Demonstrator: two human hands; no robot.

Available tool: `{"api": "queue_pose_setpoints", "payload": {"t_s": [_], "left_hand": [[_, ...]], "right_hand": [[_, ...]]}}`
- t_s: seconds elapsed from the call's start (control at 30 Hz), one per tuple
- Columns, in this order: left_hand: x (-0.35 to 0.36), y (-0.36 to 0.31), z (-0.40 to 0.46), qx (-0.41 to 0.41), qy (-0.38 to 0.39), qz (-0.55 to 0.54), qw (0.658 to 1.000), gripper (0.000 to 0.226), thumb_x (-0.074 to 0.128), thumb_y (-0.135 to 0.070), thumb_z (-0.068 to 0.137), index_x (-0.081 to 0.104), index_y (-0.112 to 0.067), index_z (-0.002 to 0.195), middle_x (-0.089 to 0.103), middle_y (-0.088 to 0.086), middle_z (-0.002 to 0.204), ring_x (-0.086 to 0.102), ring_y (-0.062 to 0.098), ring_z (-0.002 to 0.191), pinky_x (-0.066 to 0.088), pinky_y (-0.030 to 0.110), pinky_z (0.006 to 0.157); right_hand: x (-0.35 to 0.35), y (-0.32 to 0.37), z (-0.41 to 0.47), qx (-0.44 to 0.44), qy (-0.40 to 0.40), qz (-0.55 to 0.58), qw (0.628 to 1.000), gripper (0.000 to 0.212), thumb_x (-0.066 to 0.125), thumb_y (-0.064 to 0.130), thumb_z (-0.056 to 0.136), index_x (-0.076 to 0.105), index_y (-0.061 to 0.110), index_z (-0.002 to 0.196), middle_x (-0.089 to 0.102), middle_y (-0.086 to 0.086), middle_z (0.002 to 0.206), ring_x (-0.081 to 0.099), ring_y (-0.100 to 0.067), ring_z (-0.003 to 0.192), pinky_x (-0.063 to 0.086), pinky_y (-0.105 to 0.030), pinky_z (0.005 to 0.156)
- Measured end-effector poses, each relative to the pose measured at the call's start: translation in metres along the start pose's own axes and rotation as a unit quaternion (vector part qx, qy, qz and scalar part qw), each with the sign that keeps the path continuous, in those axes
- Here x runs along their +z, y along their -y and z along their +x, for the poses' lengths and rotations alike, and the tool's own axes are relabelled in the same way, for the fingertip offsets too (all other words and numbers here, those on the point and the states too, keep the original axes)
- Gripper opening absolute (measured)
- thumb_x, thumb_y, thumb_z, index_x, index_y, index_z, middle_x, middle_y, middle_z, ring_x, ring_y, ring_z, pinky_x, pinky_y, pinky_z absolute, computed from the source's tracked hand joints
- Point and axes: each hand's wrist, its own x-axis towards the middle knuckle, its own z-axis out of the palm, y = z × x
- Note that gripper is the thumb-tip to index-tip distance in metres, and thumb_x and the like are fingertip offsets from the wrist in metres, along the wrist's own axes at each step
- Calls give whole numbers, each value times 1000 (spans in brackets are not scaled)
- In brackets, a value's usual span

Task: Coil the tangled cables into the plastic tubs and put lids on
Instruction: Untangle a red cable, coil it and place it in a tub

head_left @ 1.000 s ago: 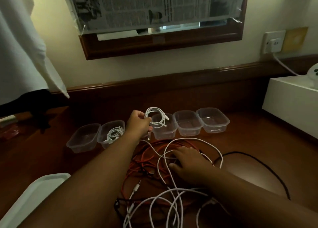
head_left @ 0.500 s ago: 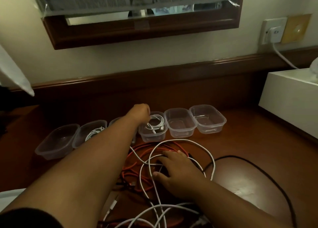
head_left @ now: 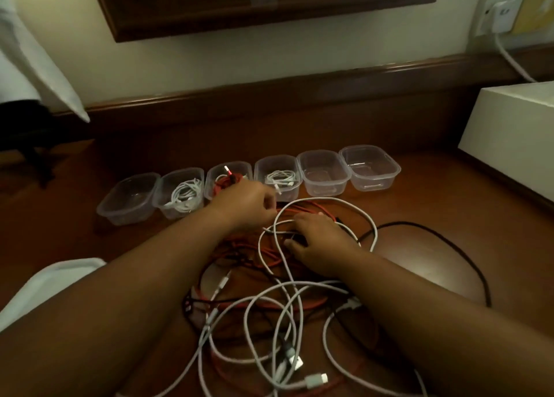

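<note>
cable pile: a tangled heap of white, orange-red and black cables [head_left: 287, 291] lies on the brown wooden tabletop [head_left: 449, 216], in front of the tubs and between the person's forearms.
tubs: six clear rectangular plastic tubs stand in a row behind the pile, all without lids.
first tub: the leftmost clear tub [head_left: 129, 198] holds nothing visible.
second tub: the next clear tub [head_left: 180, 194] holds a coiled white cable.
third tub: the third clear tub [head_left: 226, 177] holds a coiled orange-red cable.
fourth tub: the fourth clear tub [head_left: 278, 176] holds a small coiled white cable.
last two tubs: the fifth [head_left: 323, 173] and sixth [head_left: 370, 168] show no cable inside.
left hand: the left hand [head_left: 245, 206] hovers just in front of the third and fourth tubs, fingers curled; whether it pinches a strand cannot be told.
right hand: the right hand [head_left: 320, 243] rests flat on the pile, fingers spread over the strands.
surroundings: a white box [head_left: 509, 138] sits at the right, a white tray corner [head_left: 51, 279] at the lower left, a white wall plug [head_left: 500, 9] above.
</note>
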Motion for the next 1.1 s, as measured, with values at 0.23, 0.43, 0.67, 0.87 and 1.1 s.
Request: {"api": "queue_pose_setpoints", "payload": {"t_s": [0.23, 0.43, 0.67, 0.87, 1.1], "left_hand": [[9, 30, -85, -8, 64, 32, 997, 13, 62, -35, 89, 69, -34, 101, 67, -10, 108, 62, 10, 95, 55, 34, 82], [11, 32, -114, -7, 4, 27, 1000, 17, 59, -26, 94, 71, -23, 106, 62, -3, 111, 57, 12, 99, 49, 29, 84], [16, 31, -117, -43, 34, 81, 995, 33, 58, -27, 93, 59, -27, 126, 52, 1, 123, 51, 21, 113, 48, 36, 93], [22, 33, -113, -61, -13, 100, 993, 24, 56, -31, 92, 57, -26, 115, 50, 2, 117, 52, 25, 110, 47, 38, 87], [6, 41, -119, 10, -100, -14, 995, 30, 64, -24, 90, 57, -26, 120, 63, -3, 110, 60, 19, 99, 51, 36, 82]], "right_hand": [[-29, 29, -10, -67, 19, -177, 982, 46, 44, 49, 98, 53, 28, 139, 46, 3, 148, 37, -20, 137, 19, -43, 116], [-43, 64, -36, -70, 25, -245, 967, 41, 43, 40, 100, 54, 25, 137, 47, 1, 149, 28, -27, 145, 11, -51, 121], [-32, 93, -56, -79, 61, -262, 960, 45, 51, 40, 98, 51, 22, 139, 34, -5, 158, -4, -31, 152, -12, -54, 115], [-32, 104, -56, -62, 90, -174, 979, 29, 51, 26, 98, 63, 17, 122, 61, -7, 126, 48, -26, 128, 27, -48, 117], [-36, 124, -49, 3, -4, 91, 996, 29, 57, 18, 97, 59, 20, 125, 62, -1, 116, 59, -16, 101, 48, -25, 79]]}}
